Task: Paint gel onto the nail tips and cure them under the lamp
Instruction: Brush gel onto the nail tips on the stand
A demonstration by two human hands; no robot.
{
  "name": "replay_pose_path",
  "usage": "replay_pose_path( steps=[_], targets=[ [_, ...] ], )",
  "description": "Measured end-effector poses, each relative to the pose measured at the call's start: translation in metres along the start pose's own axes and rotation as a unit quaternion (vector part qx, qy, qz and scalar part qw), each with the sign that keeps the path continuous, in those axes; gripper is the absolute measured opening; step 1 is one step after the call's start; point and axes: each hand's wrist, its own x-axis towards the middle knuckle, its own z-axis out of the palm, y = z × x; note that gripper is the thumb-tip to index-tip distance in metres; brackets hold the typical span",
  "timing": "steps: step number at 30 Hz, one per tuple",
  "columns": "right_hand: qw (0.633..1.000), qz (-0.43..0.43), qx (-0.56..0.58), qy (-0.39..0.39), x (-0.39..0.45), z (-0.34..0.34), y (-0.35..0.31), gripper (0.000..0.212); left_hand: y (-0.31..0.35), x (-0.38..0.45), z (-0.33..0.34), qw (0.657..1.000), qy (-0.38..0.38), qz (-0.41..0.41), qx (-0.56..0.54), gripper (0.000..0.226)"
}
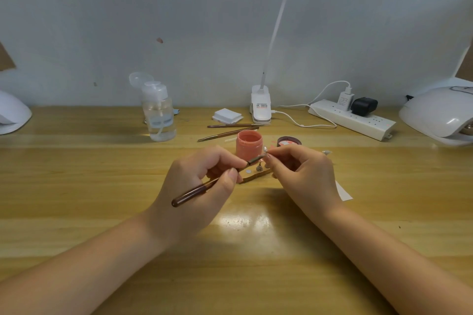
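My left hand [202, 181] grips a brown gel brush [194, 190], its handle pointing down-left and its bristle end [257, 158] reaching right. My right hand [304, 174] pinches a small clear nail tip [266, 149] at the brush's end, above the table. An open pink gel pot [249, 144] stands just behind both hands, its lid [288, 140] lying to the right. Under the hands lies a wooden holder strip [256, 176] with a small metal stand [259, 168]. A white curing lamp [440, 115] sits at the far right.
A clear pump bottle [160, 115] stands back left. Two spare brushes [230, 129], a pad stack [227, 115], a clip desk lamp [261, 105] and a power strip [353, 119] line the back. Another white lamp [12, 112] is at the left edge. A paper slip [344, 193] lies by my right wrist.
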Motion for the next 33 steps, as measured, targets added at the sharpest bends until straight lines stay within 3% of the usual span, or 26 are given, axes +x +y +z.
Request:
replay_pose_path(
  steps=[5,14,19,33],
  targets=[
    [1.000,-0.006,0.000,0.000,-0.0005,0.0001,-0.0006,0.010,0.0015,0.0015,0.0015,0.999,0.030,-0.018,0.000,0.016],
    [1.000,-0.024,-0.004,0.000,-0.0005,-0.0006,-0.0006,0.011,0.0025,-0.0012,0.0023,0.999,0.032,-0.020,-0.006,0.026],
    [0.999,-0.032,-0.008,0.002,-0.0006,-0.0006,-0.0008,0.011,0.0008,-0.0010,0.0047,0.998,0.030,-0.047,0.004,0.016],
    [0.999,-0.032,0.002,0.002,0.0000,0.0004,0.0010,0.011,0.0007,-0.0009,0.0024,0.999,0.038,-0.033,-0.020,0.022]
  ],
)
